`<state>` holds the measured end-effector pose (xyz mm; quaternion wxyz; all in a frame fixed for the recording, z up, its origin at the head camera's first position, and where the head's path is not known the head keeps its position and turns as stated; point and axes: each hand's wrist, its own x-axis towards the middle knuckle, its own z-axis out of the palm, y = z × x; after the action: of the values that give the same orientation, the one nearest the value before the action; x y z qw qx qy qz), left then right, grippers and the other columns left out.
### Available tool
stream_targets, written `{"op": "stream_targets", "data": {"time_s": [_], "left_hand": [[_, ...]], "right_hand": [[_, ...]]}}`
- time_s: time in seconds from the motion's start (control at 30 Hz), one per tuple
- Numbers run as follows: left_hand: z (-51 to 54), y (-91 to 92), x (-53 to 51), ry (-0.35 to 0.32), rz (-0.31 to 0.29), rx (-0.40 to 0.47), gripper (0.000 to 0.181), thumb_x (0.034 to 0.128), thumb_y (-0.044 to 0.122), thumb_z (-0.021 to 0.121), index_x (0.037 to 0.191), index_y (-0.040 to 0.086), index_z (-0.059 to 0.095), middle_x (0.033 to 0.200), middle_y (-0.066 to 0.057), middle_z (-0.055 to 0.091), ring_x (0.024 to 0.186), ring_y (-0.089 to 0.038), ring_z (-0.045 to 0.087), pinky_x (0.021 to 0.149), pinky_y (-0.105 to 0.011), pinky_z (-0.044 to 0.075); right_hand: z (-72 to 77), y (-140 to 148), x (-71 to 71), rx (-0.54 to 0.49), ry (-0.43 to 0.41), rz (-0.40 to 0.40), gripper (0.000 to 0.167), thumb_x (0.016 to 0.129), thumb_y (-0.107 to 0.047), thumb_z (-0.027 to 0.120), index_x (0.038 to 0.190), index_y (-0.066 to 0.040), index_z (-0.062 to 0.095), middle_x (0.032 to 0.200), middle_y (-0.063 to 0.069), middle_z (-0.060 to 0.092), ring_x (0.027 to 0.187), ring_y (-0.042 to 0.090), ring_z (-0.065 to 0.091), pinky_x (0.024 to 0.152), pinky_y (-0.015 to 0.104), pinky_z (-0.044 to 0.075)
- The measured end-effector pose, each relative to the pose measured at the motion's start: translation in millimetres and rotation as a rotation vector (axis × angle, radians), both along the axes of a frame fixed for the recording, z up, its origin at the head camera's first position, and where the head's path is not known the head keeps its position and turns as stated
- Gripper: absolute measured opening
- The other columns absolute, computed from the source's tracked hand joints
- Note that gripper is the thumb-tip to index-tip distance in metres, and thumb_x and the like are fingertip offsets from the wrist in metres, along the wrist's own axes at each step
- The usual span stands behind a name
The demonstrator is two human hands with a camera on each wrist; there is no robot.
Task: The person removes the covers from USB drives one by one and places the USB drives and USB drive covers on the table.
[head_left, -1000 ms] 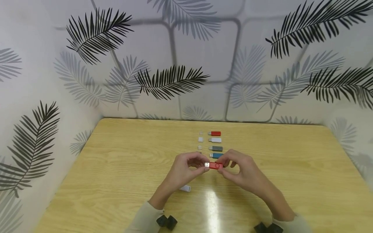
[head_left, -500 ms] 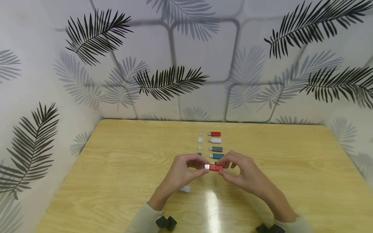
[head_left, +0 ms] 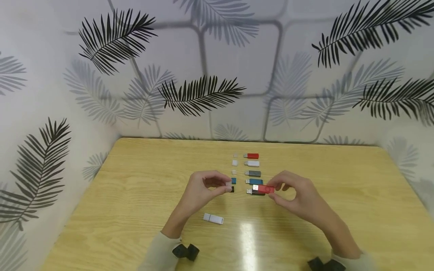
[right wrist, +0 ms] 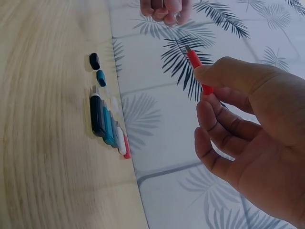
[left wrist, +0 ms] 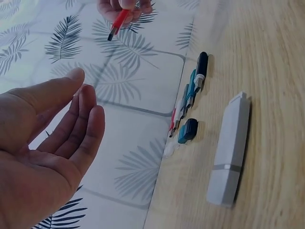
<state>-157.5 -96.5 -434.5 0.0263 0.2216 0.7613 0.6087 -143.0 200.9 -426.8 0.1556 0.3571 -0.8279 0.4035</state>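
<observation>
My right hand [head_left: 300,190] pinches a red USB stick [head_left: 265,189] between thumb and fingers, its bare metal plug pointing left, above a black USB stick [head_left: 259,193]. Between my left hand's [head_left: 203,188] thumb and fingertip is a small clear cap [head_left: 228,184], mostly hidden by the fingers in the left wrist view. The right wrist view also shows the red stick [right wrist: 194,59] held up with its plug outward. Nearer me, a white USB stick [head_left: 213,218] lies with its cap on.
Uncapped USB sticks stand in a column: red [head_left: 252,156], white [head_left: 253,164], grey [head_left: 254,173], blue [head_left: 255,181], then the black one. Left of them runs a column of caps, including a white cap [head_left: 234,163], blue cap [head_left: 234,181] and black cap [head_left: 232,189].
Both hands were together on the red USB stick. Now they are apart: the left has moved left with the clear cap, the right has moved right with the stick, its plug bare.
</observation>
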Motion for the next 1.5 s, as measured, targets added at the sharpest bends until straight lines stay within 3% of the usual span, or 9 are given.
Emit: {"op": "stream_targets", "data": {"time_s": [0.17, 0.47, 0.87, 1.03, 1.23, 1.5], "left_hand": [[0.9, -1.6, -2.6, -0.014, 0.006, -0.009, 0.017, 0.0877, 0.004, 0.081, 0.104, 0.001, 0.077, 0.103, -0.010, 0.076, 0.088, -0.022, 0.073, 0.078, -0.030, 0.060], [-11.5, 4.3, -4.7, -0.050, 0.016, -0.076, 0.018, 0.0869, -0.002, 0.080, 0.105, -0.002, 0.077, 0.097, -0.008, 0.075, 0.084, -0.018, 0.070, 0.076, -0.026, 0.059], [-20.8, 11.3, -2.2, -0.040, 0.040, -0.228, 0.014, 0.0896, 0.002, 0.078, 0.104, 0.001, 0.078, 0.097, -0.002, 0.076, 0.085, -0.012, 0.071, 0.075, -0.023, 0.058], [-23.1, 12.5, -1.4, -0.044, 0.069, -0.274, 0.012, 0.0894, 0.003, 0.079, 0.101, 0.005, 0.079, 0.095, 0.000, 0.076, 0.085, -0.011, 0.071, 0.076, -0.023, 0.058], [-26.3, 16.0, -0.2, -0.051, 0.098, -0.386, 0.008, 0.0902, 0.006, 0.079, 0.098, 0.009, 0.080, 0.097, 0.003, 0.074, 0.083, -0.010, 0.066, 0.073, -0.024, 0.055], [-33.1, 18.6, 1.9, -0.057, 0.080, -0.459, 0.008, 0.0896, 0.007, 0.080, 0.096, 0.010, 0.078, 0.083, 0.006, 0.068, 0.073, -0.009, 0.061, 0.064, -0.022, 0.052]], "right_hand": [[1.1, 5.7, -1.0, 0.008, 0.003, 0.001, 0.035, 0.079, 0.008, 0.082, 0.104, -0.016, 0.073, 0.098, -0.007, 0.070, 0.082, 0.015, 0.065, 0.072, 0.020, 0.053], [-10.0, 4.7, -3.7, 0.027, -0.080, -0.033, 0.030, 0.081, 0.007, 0.082, 0.101, -0.014, 0.073, 0.095, -0.009, 0.069, 0.081, 0.010, 0.062, 0.067, 0.034, 0.058], [-26.3, -0.4, -5.3, 0.061, -0.206, -0.067, 0.023, 0.085, 0.003, 0.080, 0.100, -0.013, 0.074, 0.094, -0.007, 0.070, 0.082, 0.012, 0.063, 0.068, 0.034, 0.058], [-31.4, -3.2, -5.7, 0.090, -0.320, -0.100, 0.021, 0.086, 0.001, 0.080, 0.101, -0.012, 0.074, 0.095, -0.005, 0.070, 0.083, 0.011, 0.063, 0.069, 0.030, 0.058], [-36.9, -6.4, -6.0, 0.103, -0.429, -0.102, 0.018, 0.087, -0.001, 0.080, 0.102, -0.009, 0.074, 0.097, -0.001, 0.071, 0.083, 0.014, 0.064, 0.070, 0.028, 0.058], [-43.2, -8.1, -5.4, 0.143, -0.456, -0.119, 0.018, 0.087, 0.000, 0.079, 0.101, -0.009, 0.073, 0.093, -0.002, 0.069, 0.082, 0.012, 0.063, 0.071, 0.028, 0.057]]}}
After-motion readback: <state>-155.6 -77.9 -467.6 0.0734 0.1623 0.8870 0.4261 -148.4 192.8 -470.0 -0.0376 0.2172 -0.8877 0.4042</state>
